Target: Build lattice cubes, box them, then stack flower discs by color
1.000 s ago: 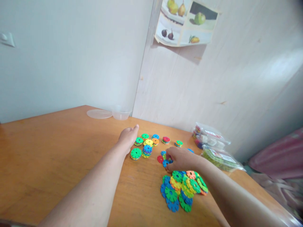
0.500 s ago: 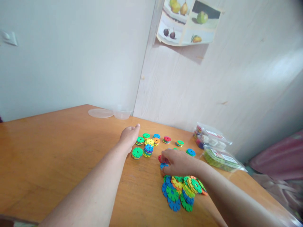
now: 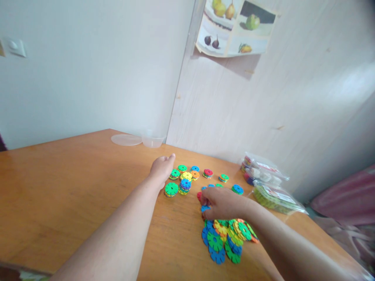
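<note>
My left hand [image 3: 161, 171] rests on edge on the table, thumb stretched out, its other fingers mostly hidden. It is open beside small stacks of slotted plastic discs. Nearest to it are a green-topped stack [image 3: 171, 189] and another green-topped stack [image 3: 175, 174]. A purple-and-blue-topped stack [image 3: 185, 184] and a yellow disc [image 3: 186, 176] lie just to the right. My right hand [image 3: 224, 203] reaches over the table, thumb and fingers curled around a blue slotted disc [image 3: 205, 208]. Under its wrist spreads a loose pile of mixed slotted discs [image 3: 215, 241]. A red disc [image 3: 199, 196] shows beyond its fingertips.
Farther back are a red-topped stack [image 3: 208, 173], a green-topped stack [image 3: 224, 178] and a blue-topped stack [image 3: 237, 189]. Clear plastic packs [image 3: 275, 197] stand at the right. A translucent bowl [image 3: 152, 140] and a round lid [image 3: 126, 139] sit by the wall.
The view has shifted slightly. My right hand has dipped a little with its fingers around the blue disc. The left hand stays beside the stacks.
</note>
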`<state>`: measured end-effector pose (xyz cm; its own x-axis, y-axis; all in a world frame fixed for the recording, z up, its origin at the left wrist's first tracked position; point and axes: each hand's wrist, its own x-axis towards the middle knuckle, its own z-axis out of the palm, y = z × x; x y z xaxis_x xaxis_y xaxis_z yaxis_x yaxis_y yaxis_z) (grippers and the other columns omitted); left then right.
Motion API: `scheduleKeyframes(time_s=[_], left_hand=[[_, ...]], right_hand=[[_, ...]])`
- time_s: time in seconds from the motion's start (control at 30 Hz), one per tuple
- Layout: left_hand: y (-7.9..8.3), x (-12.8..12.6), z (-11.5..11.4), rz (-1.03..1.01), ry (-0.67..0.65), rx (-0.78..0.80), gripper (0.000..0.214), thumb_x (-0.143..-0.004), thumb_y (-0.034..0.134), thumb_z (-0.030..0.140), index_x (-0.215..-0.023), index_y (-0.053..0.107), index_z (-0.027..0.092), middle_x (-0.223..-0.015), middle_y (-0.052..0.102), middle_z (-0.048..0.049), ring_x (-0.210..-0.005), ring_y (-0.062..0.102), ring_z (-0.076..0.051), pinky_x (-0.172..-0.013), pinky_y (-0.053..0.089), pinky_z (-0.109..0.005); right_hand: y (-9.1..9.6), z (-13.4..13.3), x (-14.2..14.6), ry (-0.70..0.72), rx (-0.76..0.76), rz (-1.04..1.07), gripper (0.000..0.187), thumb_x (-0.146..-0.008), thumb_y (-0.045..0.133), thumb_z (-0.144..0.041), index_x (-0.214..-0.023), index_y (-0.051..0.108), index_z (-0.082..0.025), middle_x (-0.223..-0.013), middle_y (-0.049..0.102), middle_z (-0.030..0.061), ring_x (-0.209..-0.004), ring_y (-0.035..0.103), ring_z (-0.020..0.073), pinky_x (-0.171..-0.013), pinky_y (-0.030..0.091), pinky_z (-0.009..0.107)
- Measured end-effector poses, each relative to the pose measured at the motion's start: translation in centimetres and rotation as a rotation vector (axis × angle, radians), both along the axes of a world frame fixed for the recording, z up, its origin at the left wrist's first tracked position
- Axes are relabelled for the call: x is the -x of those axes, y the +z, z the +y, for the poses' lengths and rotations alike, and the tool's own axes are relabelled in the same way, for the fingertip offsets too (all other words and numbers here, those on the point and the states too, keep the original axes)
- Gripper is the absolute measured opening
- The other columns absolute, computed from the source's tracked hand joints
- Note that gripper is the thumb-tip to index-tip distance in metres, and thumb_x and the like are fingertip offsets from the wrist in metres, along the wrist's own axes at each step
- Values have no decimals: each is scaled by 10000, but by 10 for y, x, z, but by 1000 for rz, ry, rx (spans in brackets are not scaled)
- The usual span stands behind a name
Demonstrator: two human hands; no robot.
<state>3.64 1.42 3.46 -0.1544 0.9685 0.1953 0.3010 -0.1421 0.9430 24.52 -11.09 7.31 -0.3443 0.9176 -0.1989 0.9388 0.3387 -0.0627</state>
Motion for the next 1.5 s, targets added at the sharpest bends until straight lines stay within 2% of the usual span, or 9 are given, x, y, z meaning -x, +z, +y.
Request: scheduleKeyframes(time_s=[0.1,0.3,0.47,0.83,1.0,1.13,1.3,1.4,1.5], left_hand=[[0,0,0,-1,-2,-1,425,-847,490,554,-748,659,176,-743,697,-100,-767,643,-233,-653,425,-302],[2,0,-1,18,10,7,430,-851,478,551,-759,665,176,-761,706,-104,-779,653,-234,-669,434,-303],[4,1,-1,19,-2,24,429,-852,477,544,-772,674,171,-791,717,-111,-776,659,-237,-668,438,-311],[8,0,-5,-1,15,-10,413,-843,494,530,-699,645,173,-725,687,-93,-726,635,-218,-648,422,-302],[5,1,-3,1,19,-33,404,-824,512,542,-697,642,181,-666,658,-70,-692,612,-213,-637,408,-299],[1,2,1,38,25,-82,413,-832,487,552,-689,620,189,-634,627,-46,-643,574,-196,-603,382,-291],[8,2,-4,194,59,-171,455,-856,434,579,-612,535,208,-561,539,-4,-571,504,-170,-539,306,-283],[15,1,-12,295,49,-262,445,-865,426,576,-671,578,205,-634,609,-18,-639,562,-187,-570,336,-283],[20,-1,-19,331,30,-326,417,-863,443,557,-819,652,198,-816,708,-51,-795,642,-221,-663,412,-288]], right_hand=[[-1,0,10,-3,-38,51,318,-715,713,-430,-957,662,-231,-922,699,18,-803,622,195,-623,354,266],[3,6,52,1,-286,122,473,-838,570,-632,-1065,631,-222,-1033,685,60,-882,624,214,-676,383,288],[1,17,85,-15,-339,20,609,-805,482,-770,-965,650,-207,-987,702,102,-904,644,274,-698,439,330],[-2,28,93,-92,-354,2,478,-828,509,-650,-938,678,-217,-920,725,97,-857,668,281,-681,458,341],[13,15,54,-187,-391,225,504,-848,538,-622,-1145,663,-235,-874,716,53,-774,648,217,-621,394,289],[15,-1,-5,-319,-439,419,382,-871,551,-525,-1034,682,-205,-714,646,11,-636,577,160,-551,342,264],[-10,-34,-87,-521,-579,574,347,-870,529,-507,-847,664,-188,-615,540,-15,-575,496,149,-538,331,270],[-30,-56,-128,-651,-639,595,303,-849,536,-468,-775,624,-188,-628,543,-9,-612,506,160,-565,349,276],[-46,-76,-156,-700,-537,595,240,-836,537,-409,-807,629,-190,-703,599,6,-680,547,179,-604,379,282]])
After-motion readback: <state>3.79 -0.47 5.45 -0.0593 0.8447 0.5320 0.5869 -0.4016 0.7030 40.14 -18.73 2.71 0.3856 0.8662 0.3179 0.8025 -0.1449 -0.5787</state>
